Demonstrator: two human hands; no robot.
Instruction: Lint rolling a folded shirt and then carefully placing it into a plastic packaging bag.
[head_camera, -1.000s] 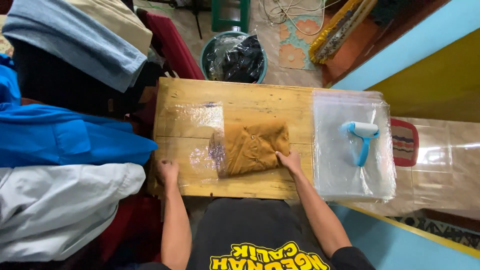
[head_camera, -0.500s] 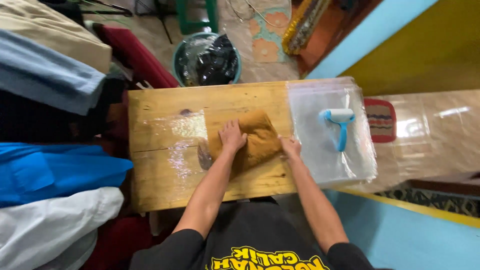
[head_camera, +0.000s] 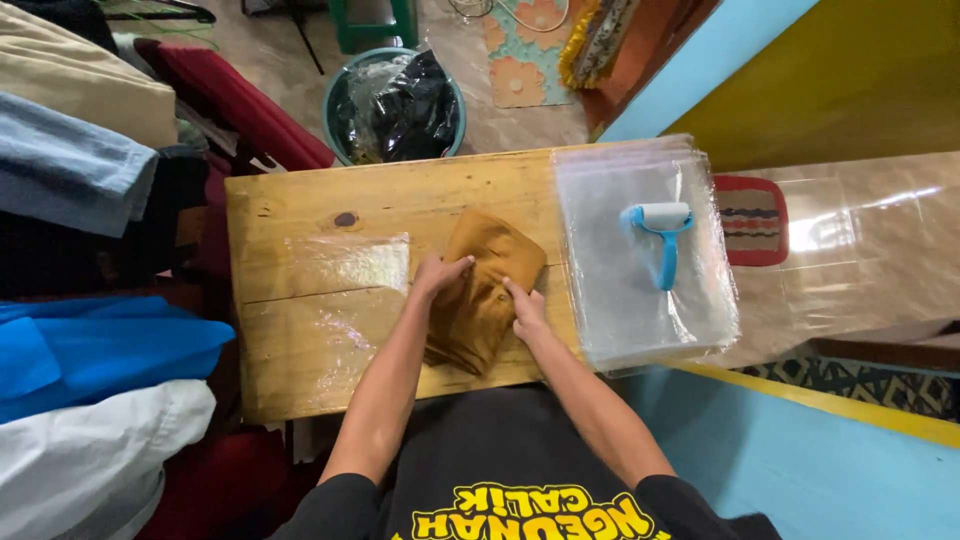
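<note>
Turning since a moment ago, the folded mustard shirt (head_camera: 487, 290) now lies diagonal, left hand (head_camera: 437, 272) and right hand (head_camera: 524, 310) pressing it with fingers together.

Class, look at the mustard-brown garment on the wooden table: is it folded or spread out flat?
Folded. The mustard-brown garment lies as a compact, layered bundle on the wooden table, with the left hand and right hand pressing on it.
</note>
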